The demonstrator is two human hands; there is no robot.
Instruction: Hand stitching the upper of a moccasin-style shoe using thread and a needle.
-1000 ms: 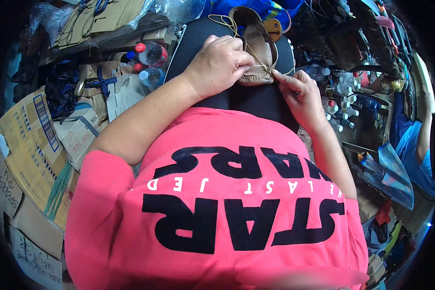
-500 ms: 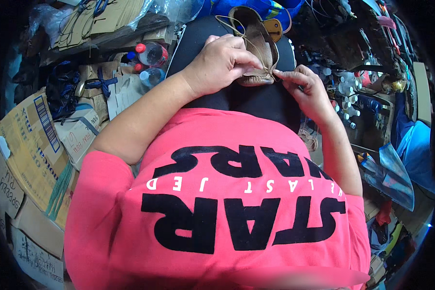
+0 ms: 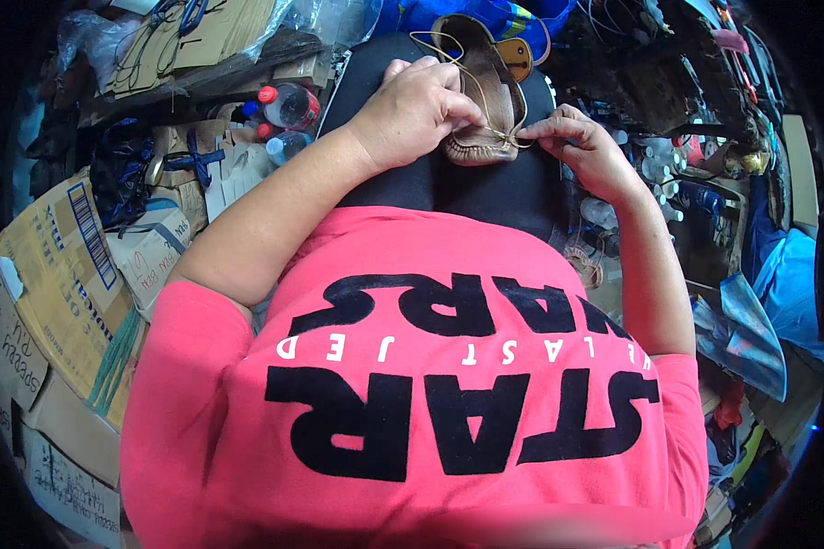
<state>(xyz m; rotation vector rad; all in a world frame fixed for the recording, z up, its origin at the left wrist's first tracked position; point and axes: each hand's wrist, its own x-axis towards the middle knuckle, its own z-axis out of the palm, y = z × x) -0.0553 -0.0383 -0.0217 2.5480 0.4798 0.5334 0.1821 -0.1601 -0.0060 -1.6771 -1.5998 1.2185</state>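
A brown leather moccasin-type shoe [image 3: 478, 155] lies across my black-clad thighs, its gathered toe toward me and its hollow inside facing up. A thin tan cord [image 3: 470, 71] loops over the opening and crosses at the gathered edge. My left hand [image 3: 418, 108] is on the shoe's left side, thumb and forefinger pinched on the cord above the toe. On the other side, my right hand [image 3: 584, 149] pinches the cord near the right edge of the toe. Whether a needle is in either hand is too small to tell. A tan leather piece with holes [image 3: 515, 57] shows beside the far end.
Plastic bottles [image 3: 289, 104] stand left of my legs, with several more bottles [image 3: 657, 165] at the right. Cardboard boxes [image 3: 57, 293] fill the left side. Flat cardboard pieces [image 3: 197, 41] lie at the far left. A blue bag [image 3: 412, 16] sits beyond the shoe.
My right hand has moved slightly up and outward from the toe, drawing the cord with it. The shoe has tipped flatter, showing more of its inside. My left hand has shifted a little left.
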